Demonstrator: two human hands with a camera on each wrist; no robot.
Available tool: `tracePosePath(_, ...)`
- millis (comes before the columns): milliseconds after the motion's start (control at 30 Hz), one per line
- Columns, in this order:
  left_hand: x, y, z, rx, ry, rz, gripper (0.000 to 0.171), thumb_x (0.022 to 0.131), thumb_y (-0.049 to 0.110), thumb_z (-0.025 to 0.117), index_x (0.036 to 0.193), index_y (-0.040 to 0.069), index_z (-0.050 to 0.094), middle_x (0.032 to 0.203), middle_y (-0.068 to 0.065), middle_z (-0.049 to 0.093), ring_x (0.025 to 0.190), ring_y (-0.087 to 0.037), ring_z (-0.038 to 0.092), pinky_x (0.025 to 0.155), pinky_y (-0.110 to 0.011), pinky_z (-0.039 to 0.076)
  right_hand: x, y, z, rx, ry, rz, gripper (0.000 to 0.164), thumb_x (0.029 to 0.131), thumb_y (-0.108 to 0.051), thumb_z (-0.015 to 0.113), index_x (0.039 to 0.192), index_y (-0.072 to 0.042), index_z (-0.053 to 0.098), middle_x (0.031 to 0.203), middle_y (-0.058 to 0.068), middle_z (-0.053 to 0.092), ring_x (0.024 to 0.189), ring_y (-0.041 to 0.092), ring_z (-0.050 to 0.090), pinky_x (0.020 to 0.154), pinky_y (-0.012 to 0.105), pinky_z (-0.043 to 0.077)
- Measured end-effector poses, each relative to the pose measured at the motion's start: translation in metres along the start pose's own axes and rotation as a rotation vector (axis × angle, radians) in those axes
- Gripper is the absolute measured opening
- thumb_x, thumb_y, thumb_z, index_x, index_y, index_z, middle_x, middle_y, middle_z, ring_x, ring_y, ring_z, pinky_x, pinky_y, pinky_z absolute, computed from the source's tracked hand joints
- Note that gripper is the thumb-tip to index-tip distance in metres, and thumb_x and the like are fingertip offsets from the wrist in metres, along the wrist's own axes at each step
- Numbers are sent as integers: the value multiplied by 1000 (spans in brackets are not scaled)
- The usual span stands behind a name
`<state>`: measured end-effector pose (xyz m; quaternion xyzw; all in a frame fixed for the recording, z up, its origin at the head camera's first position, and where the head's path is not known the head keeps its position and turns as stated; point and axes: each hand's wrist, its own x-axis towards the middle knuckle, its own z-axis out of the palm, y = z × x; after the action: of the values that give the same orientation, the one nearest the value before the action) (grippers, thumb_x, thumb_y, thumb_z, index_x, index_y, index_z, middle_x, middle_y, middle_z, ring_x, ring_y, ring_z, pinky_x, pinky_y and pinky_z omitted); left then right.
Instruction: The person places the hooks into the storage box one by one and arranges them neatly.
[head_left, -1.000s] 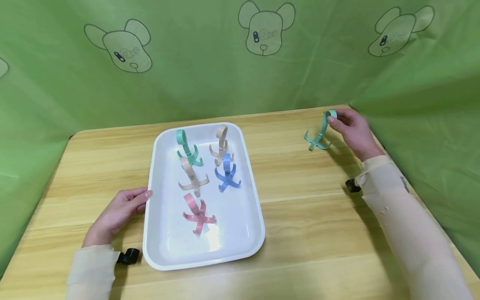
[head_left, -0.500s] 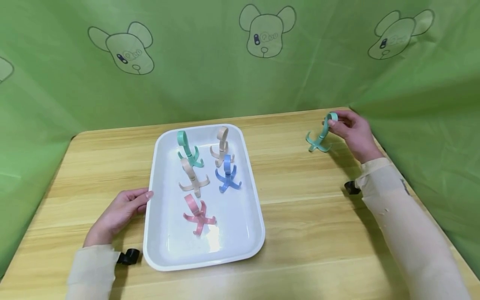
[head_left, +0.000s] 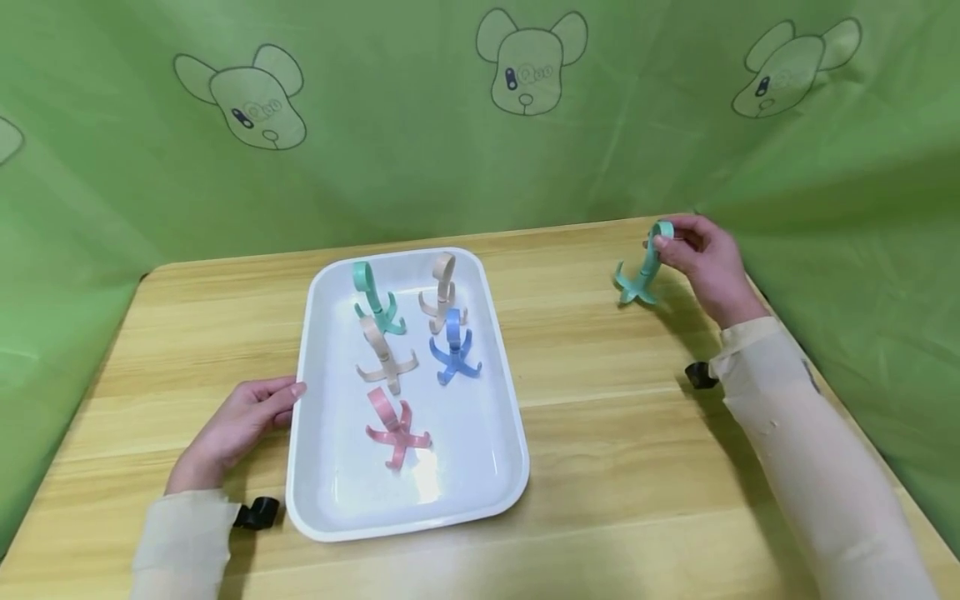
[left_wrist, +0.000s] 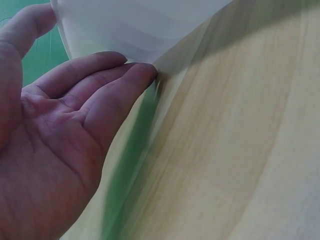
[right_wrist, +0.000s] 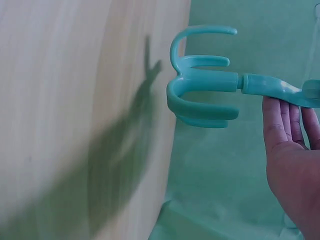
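Observation:
My right hand [head_left: 703, 258] pinches the curved top of a teal four-pronged swivel hook [head_left: 642, 271] at the table's back right. In the right wrist view the fingers [right_wrist: 284, 120] lie along its stem, and its prongs [right_wrist: 202, 95] stand over the table with a shadow beside them. A white tray [head_left: 472, 475] is left of centre. My left hand [head_left: 243, 425] holds its left rim, thumb on top; the left wrist view has the other fingers [left_wrist: 107, 82] against the tray's outer wall [left_wrist: 140, 30].
Inside the tray stand another teal hook [head_left: 384, 315], two beige hooks [head_left: 387, 365], a blue hook [head_left: 454, 354] and a pink hook [head_left: 399, 433]. Green cloth [head_left: 420, 167] walls off the back and sides of the wooden table [head_left: 615, 467].
The prongs of the teal hook in my right hand have turned slightly, so their spread looks narrower. The left hand, the tray and the hooks in it stay put.

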<state>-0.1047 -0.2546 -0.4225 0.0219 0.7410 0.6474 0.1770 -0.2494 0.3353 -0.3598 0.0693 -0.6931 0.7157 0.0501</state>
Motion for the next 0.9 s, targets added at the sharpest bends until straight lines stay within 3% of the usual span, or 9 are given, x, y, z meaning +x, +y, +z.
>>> tracePosePath(133,0,-1,0,-5,-1,-1,50,104,21,52,130,-21,46,129,-32,55,102,-14,66,87,-30,54,-8,-8,9,11,-8,-6,37,91,-4,70,124,1,55,111,12,58,100,19,63,84,22,54)
tracePosePath(367,0,0,1,-2,7,1,50,104,22,52,131,-21,45,132,-34,51,104,-11,65,89,-30,54,-26,-32,44,41,-49,-76,32,89,2,70,120,4,59,105,14,61,94,20,66,82,23,55)
tracePosePath(567,0,1,1,-17,5,10,51,105,22,51,132,-22,43,134,-36,48,105,-11,64,89,-30,53,-39,-48,68,-8,-86,-102,32,88,5,70,119,4,61,103,13,67,93,19,66,84,21,53)
tracePosePath(900,1,-1,2,-20,9,23,51,105,21,51,131,-22,43,132,-37,49,104,-12,65,89,-31,53,-51,-58,89,19,-154,-174,32,89,8,68,120,7,60,105,17,66,95,23,65,85,24,53)
